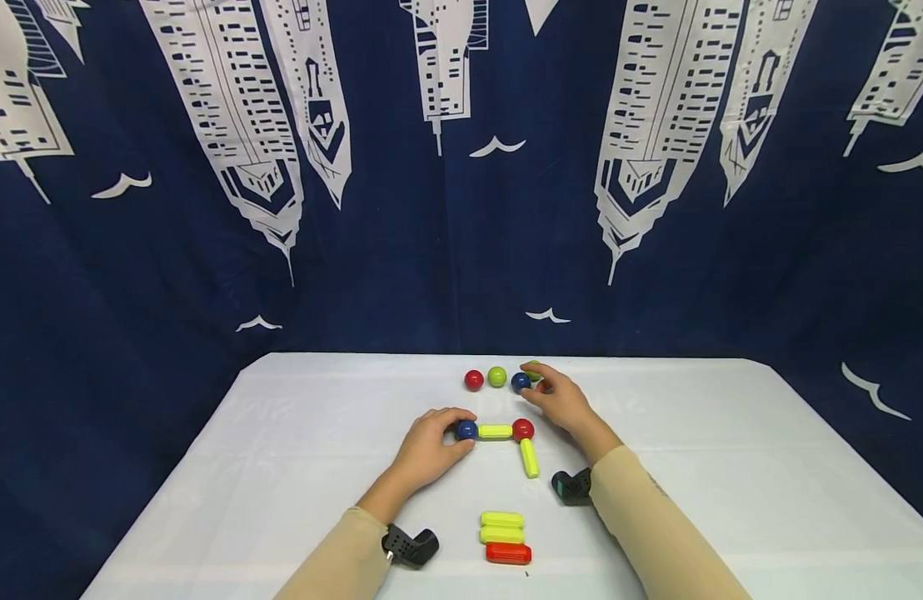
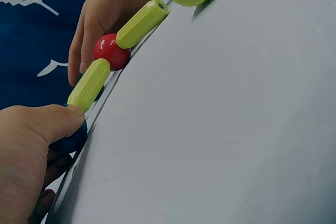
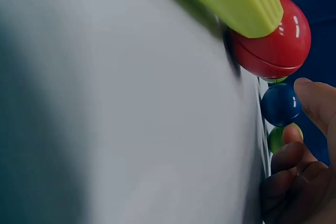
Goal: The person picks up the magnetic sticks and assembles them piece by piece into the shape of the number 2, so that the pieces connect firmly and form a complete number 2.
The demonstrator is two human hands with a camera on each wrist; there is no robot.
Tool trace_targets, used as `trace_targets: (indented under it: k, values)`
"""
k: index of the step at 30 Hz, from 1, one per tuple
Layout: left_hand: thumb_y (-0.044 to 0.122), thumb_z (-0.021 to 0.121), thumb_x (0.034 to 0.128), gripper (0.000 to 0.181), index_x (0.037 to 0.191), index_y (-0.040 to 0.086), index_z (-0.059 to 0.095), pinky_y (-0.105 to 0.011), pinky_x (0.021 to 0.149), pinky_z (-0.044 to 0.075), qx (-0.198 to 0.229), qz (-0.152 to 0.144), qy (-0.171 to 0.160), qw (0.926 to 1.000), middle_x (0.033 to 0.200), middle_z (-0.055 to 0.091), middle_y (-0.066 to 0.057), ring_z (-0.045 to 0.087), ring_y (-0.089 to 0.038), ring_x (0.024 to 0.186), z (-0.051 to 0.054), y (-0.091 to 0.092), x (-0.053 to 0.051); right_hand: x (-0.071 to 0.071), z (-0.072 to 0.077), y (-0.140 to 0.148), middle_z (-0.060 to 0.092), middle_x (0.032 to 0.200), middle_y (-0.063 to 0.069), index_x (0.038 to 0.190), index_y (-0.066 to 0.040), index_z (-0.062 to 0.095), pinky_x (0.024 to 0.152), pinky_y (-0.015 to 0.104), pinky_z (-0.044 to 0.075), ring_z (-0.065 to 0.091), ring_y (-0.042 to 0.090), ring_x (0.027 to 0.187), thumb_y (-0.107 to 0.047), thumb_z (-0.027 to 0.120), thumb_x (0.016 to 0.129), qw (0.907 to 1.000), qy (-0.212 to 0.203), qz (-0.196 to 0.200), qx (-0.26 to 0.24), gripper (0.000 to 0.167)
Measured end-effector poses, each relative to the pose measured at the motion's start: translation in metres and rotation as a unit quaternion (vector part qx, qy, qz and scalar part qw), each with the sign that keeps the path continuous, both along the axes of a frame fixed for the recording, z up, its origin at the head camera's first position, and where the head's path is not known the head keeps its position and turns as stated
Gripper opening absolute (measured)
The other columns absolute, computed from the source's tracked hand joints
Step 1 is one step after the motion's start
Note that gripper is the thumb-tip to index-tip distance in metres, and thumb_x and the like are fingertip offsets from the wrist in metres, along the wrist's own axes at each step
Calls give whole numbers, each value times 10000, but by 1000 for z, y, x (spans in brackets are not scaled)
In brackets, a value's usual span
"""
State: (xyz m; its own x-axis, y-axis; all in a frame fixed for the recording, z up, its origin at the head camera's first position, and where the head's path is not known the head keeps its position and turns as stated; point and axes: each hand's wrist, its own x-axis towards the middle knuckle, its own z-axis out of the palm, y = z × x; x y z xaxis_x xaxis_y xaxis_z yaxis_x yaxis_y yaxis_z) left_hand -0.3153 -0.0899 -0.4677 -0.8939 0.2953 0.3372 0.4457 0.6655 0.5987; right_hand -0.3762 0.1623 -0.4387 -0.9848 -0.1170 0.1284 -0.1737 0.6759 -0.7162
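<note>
The left hand (image 1: 426,450) grips a blue ball (image 1: 466,430) between thumb and fingers. A yellow-green stick (image 1: 495,432) joins that ball to a red ball (image 1: 522,429), from which a second yellow-green stick (image 1: 530,459) points toward the near edge. In the left wrist view the thumb of the left hand (image 2: 31,145) lies over the dark blue ball (image 2: 73,139). The right hand (image 1: 562,403) is at another blue ball (image 1: 520,382) in the back row, its thumb and fingers spread beside it; in the right wrist view the thumb tip meets this blue ball (image 3: 281,105).
A red ball (image 1: 473,380) and a green ball (image 1: 496,377) stand left in the back row; another green ball (image 1: 534,372) is partly behind the right hand. Nearer lie two yellow-green sticks (image 1: 502,527) and a red stick (image 1: 508,553). A patterned blue cloth hangs behind.
</note>
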Motion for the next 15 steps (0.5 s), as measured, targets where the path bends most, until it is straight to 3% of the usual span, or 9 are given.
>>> trace_targets:
  k: [8, 15]
  values:
    - [220, 765, 871, 332, 1193, 201, 690, -448, 999, 476, -69, 21, -8, 10000, 1209, 718, -3, 622, -216, 1120, 2, 0, 0, -3, 3, -2, 580, 885, 72, 1349, -193, 602, 634, 284, 385, 500, 197, 759, -251, 696, 924, 9996, -242, -74, 113, 439]
    - [218, 764, 872, 332, 1195, 200, 690, -444, 994, 477, -47, 15, -31, 10000, 1200, 721, -6, 622, -215, 1113, 1, 0, 1, -1, 0, -3, 618, 887, 60, 1279, -179, 661, 689, 290, 379, 523, 197, 802, -271, 720, 909, 9987, -190, -51, 468, 386]
